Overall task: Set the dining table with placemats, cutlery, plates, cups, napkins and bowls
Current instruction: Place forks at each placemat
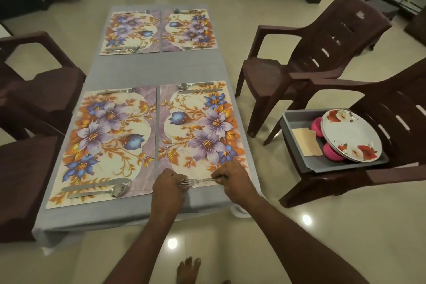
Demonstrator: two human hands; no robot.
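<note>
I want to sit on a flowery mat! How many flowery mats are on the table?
4. Two lie side by side at the near end: the near left mat and the near right mat, where both hands hold a fork. Two more sit at the far end: far left mat, far right mat.

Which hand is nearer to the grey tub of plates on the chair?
Right. The right hand pinches the fork handle on the side toward the grey tub; the left hand sits at the tines, farther away.
</note>
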